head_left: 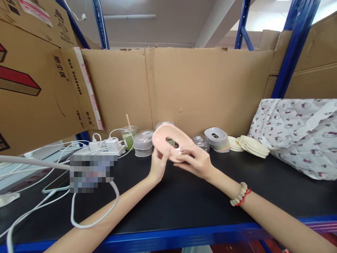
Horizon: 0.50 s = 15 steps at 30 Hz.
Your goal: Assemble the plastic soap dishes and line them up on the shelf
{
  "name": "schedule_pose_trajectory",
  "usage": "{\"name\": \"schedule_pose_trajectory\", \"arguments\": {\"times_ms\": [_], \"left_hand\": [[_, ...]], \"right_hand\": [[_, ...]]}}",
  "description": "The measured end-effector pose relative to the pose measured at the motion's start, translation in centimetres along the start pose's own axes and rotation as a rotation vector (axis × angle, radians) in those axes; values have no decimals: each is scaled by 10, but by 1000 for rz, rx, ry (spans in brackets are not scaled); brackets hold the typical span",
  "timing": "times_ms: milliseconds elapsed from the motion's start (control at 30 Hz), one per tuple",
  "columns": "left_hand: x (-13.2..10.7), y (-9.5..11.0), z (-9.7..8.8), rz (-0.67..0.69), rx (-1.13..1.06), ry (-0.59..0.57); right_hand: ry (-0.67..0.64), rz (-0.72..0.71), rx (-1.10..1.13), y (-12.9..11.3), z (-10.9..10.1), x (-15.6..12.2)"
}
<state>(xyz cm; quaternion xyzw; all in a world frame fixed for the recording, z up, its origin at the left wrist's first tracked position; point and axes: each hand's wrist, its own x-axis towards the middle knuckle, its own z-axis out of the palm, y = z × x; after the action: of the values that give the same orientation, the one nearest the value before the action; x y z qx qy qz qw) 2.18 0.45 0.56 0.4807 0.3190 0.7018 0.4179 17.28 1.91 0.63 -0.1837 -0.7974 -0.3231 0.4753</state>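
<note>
Both my hands hold a pink oval plastic lid (172, 140) with an oval hole in its middle, tilted above the black shelf top (184, 196). My left hand (158, 164) grips its lower left edge, fingers curled round it. On the lower right edge my right hand (196, 161) pinches the rim; that wrist wears a bead bracelet with a red cord. Behind the lid stand grey lidded containers (143, 142) and a stack of oval pieces (217, 137) in grey, green and pink.
A power strip (105, 147) with chargers and white cables (79, 211) lies at left beside a green drink cup (129, 137). Cream lids (252, 146) are stacked at right next to a patterned cloth bag (297, 137). Cardboard walls (200, 88) enclose the back.
</note>
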Motion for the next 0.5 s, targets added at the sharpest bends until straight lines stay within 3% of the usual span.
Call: {"name": "schedule_pose_trajectory", "arguments": {"times_ms": [100,167,200,333,400,433,500], "left_hand": [[-1,2,0,43,23,122],[-2,1,-1,-27,31,120],[-3,0,-1,-78,26,104],[-8,-3,1,-319,-25,2],[-11,-4,2,-405,-53,-16],[-12,-3,3,-430,-63,-16],[-14,-3,4,-456,-75,-4]], "right_hand": [[-54,-146,27,12,0,-6],[-32,-51,-22,34,-5,-10],[-26,64,-73,48,-10,-12],[-47,818,-410,107,-37,-31],[-72,1122,-558,130,-51,-49],[-85,1229,-614,139,-56,-60],[-134,1269,-649,154,-65,-81]]}}
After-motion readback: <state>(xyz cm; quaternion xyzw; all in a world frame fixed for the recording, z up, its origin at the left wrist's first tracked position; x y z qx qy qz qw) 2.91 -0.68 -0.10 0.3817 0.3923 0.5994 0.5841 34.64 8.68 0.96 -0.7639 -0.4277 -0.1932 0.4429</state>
